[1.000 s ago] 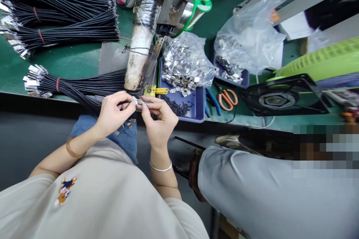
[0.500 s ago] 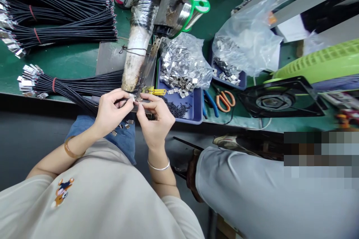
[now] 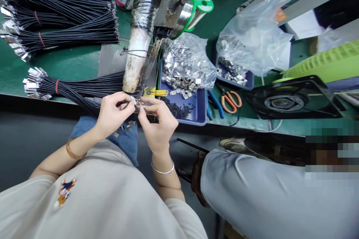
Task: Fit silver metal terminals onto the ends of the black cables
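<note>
Close together at the table's front edge, both hands work just below the soldering iron. My left hand pinches a small silver-white connector between thumb and forefinger. Facing it, my right hand has thumb and fingertips pressed together at a thin, pale piece, too small to name. The fingertips of both hands almost touch. Left of them lies a banded bundle of black cables with metal plugs at one end. A yellow clip-like piece sits just beyond my right fingers.
A foil-wrapped duct and a solder spool stand above the hands. Right are a blue tray with metal shells, pliers, orange-handled scissors and a black fan. More cable bundles lie back left. A co-worker's leg is at right.
The whole view has shifted slightly, so things sit a little further right. Both hands keep their pinch at nearly the same place under the soldering iron.
</note>
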`<state>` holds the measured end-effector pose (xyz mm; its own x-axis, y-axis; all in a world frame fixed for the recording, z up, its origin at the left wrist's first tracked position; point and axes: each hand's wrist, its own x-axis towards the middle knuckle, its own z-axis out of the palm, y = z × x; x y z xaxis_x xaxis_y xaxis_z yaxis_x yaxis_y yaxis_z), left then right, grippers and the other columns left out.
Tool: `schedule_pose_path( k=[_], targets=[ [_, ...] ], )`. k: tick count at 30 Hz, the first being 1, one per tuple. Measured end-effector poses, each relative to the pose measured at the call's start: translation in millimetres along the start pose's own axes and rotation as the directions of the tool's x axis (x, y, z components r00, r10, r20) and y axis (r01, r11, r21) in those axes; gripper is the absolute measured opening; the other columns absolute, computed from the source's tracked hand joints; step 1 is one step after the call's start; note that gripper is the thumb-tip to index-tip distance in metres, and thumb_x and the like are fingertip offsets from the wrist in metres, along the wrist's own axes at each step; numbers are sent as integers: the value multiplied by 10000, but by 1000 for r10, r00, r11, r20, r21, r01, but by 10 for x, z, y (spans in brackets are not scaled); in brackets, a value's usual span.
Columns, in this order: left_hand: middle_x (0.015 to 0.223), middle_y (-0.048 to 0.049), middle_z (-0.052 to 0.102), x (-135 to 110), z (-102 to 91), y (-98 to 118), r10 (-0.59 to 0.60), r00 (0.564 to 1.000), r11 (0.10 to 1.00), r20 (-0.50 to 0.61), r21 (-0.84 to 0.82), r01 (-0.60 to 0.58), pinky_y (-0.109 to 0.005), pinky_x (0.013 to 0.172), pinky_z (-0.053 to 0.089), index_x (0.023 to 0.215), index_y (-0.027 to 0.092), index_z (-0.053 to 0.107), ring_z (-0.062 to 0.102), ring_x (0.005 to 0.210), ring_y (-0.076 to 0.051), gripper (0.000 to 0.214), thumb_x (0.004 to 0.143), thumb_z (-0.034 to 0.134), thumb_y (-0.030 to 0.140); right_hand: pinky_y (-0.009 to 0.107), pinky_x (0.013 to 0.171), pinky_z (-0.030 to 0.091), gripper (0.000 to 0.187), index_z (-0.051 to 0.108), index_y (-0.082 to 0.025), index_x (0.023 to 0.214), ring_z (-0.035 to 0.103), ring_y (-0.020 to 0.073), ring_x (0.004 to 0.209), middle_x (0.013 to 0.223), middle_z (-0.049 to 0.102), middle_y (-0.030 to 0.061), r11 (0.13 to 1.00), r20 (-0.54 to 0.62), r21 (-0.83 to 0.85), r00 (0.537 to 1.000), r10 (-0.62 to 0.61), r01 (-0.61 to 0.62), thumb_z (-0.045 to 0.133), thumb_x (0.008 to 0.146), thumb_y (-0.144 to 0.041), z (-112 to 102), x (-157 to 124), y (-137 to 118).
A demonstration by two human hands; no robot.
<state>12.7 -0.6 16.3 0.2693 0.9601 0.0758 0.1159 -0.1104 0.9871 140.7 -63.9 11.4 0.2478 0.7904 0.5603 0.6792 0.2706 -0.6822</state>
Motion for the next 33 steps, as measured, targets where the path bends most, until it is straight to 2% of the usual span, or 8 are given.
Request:
schedule_pose_path(
  k=[3, 7, 16, 19, 22, 26, 28, 33],
  targets=[
    [602, 8, 595, 1, 13, -2, -1, 1000, 1000, -5, -21, 1, -211, 470, 292, 677, 139, 716, 373, 491, -63, 132, 723, 618, 215, 298, 750, 632, 131, 632, -222, 792, 760, 173, 876, 943, 777, 30, 997, -9, 41, 997, 71, -70, 655, 888, -135, 19, 1, 1],
    [635, -3, 612, 3, 31, 16, 11, 1000, 998, -26, -57, -13, -203, 464, 293, 665, 145, 707, 396, 508, -67, 139, 732, 619, 229, 324, 790, 635, 122, 658, -220, 788, 758, 182, 876, 932, 779, 27, 997, -25, 33, 997, 69, -68, 674, 879, -141, 15, 23, -16],
    [519, 28, 510, 12, 9, -18, -40, 999, 999, -6, -17, 40, -211, 473, 296, 656, 139, 717, 356, 480, -63, 144, 705, 618, 232, 334, 816, 636, 137, 627, -238, 832, 765, 193, 952, 963, 783, 42, 995, 38, -63, 997, -69, 71, 636, 883, -112, -23, -8, -8],
    [546, 16, 562, -12, 6, -12, -83, 997, 996, 9, -41, 83, -201, 486, 354, 687, 134, 714, 427, 498, -73, 138, 710, 643, 250, 301, 750, 638, 119, 621, -239, 847, 767, 178, 903, 967, 783, 47, 993, 12, -89, 997, -78, 79, 643, 896, -133, -15, -31, -13],
    [643, -15, 655, -49, 1, 10, -87, 996, 992, -2, -86, 87, -193, 519, 430, 713, 139, 697, 536, 558, -95, 133, 723, 675, 270, 272, 693, 640, 112, 621, -233, 827, 764, 162, 848, 937, 776, 39, 1000, -47, -27, 999, 13, -15, 651, 901, -155, 6, -49, -28],
    [671, -18, 678, -78, -11, 14, -16, 1000, 995, -11, -98, 14, -174, 466, 381, 711, 143, 719, 498, 521, -72, 118, 748, 672, 245, 260, 675, 647, 104, 630, -210, 799, 752, 143, 782, 941, 761, 41, 968, 2, 143, 978, 210, -208, 665, 895, -189, 27, -53, -27],
    [668, -16, 677, -75, -14, 0, 10, 1000, 996, -13, -84, -11, -173, 449, 349, 708, 142, 736, 460, 503, -62, 117, 751, 669, 229, 258, 675, 645, 105, 642, -208, 790, 749, 144, 788, 931, 760, 38, 966, 7, 156, 978, 208, -206, 675, 886, -185, 28, -42, -22],
    [654, -14, 661, -45, -1, -50, 2, 1000, 999, -21, -45, -3, -181, 463, 348, 721, 139, 748, 449, 510, -65, 119, 747, 667, 223, 257, 661, 630, 130, 652, -217, 770, 744, 156, 826, 906, 764, 30, 993, -27, 64, 994, 106, -104, 679, 879, -151, 29, -5, -14]
  ],
)
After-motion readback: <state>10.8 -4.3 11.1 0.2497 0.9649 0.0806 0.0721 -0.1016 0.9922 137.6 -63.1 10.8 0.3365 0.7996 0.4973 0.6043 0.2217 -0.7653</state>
